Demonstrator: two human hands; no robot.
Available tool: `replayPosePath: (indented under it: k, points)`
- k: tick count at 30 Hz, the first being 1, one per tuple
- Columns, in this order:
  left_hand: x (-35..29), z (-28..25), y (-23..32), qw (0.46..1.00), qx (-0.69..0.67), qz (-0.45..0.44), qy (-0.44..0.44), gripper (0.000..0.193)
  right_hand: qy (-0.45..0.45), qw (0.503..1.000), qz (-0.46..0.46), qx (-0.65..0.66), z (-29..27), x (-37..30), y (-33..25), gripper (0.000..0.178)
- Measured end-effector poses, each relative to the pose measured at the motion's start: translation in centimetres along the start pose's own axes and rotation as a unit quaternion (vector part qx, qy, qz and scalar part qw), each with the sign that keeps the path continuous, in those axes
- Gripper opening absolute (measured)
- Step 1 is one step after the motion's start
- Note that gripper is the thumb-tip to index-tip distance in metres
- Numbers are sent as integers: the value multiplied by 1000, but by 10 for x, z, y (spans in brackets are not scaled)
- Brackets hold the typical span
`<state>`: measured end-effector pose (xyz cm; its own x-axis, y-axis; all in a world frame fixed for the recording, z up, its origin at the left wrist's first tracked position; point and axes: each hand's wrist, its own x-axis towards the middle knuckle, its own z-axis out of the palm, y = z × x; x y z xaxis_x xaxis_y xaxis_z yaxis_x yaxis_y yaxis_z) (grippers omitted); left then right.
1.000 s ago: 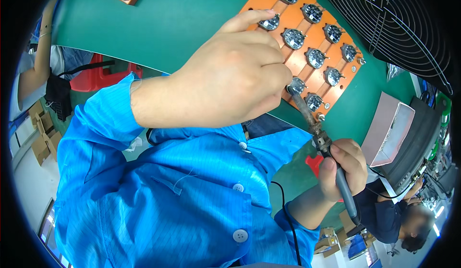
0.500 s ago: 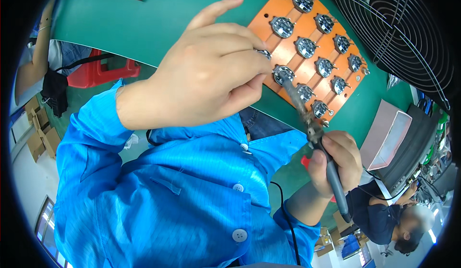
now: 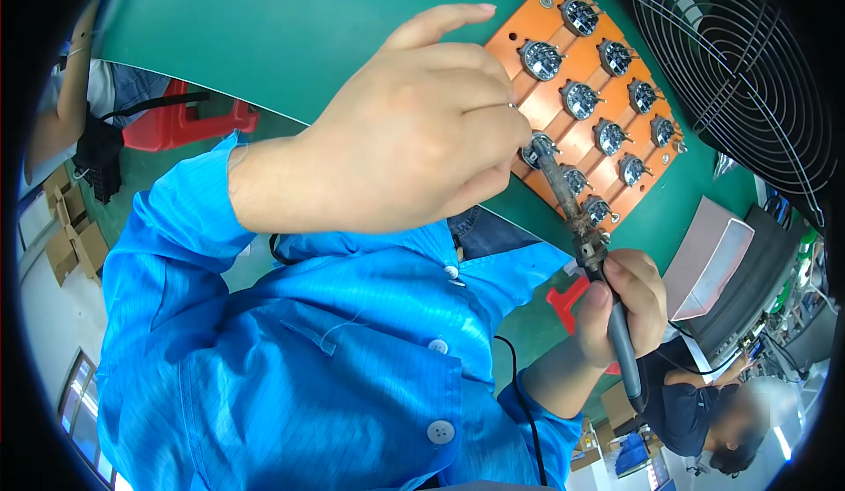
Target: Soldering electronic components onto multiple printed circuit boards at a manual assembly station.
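Green bench (image 3: 238,51), left hand (image 3: 422,139) now nearer soldering iron (image 3: 591,246), curled, hold unclear, right hand (image 3: 641,304) gripping it

Green-topped workbench (image 3: 246,59) runs beneath and left of the left fingers (image 3: 440,24); black wire fan guard (image 3: 735,73) to their right, well apart. Red plastic stool (image 3: 180,125) left of the same fingers, by the bench's near edge. Green floor (image 3: 528,322) shows left of the right fingers (image 3: 641,281). Cardboard boxes (image 3: 84,244) lower and far left of the left fingers; pale wall (image 3: 48,319), framed window (image 3: 84,412) below those. White light strip (image 3: 782,443) far lower right of the right fingers.
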<state>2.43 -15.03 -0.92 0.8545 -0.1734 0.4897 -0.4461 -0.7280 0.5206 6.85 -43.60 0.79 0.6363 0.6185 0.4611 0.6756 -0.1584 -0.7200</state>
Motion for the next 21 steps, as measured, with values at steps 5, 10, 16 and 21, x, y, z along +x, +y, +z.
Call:
replayPosePath:
  k: [5,10,16,21]
  points:
    - [0,1,1,1000,-6,-2,1,23,5,1000,4,-11,-1,-1,-1,23]
    - [-1,-1,-1,1000,-13,-6,0,21,0,1000,8,-24,-1,0,-3,23]
    - [-8,-16,-4,1000,-10,-25,10,20,60,998,0,-8,7,2,-9,28]
    - [-14,-27,-9,998,28,-50,16,19,-8,1000,-8,-16,18,16,-5,29]
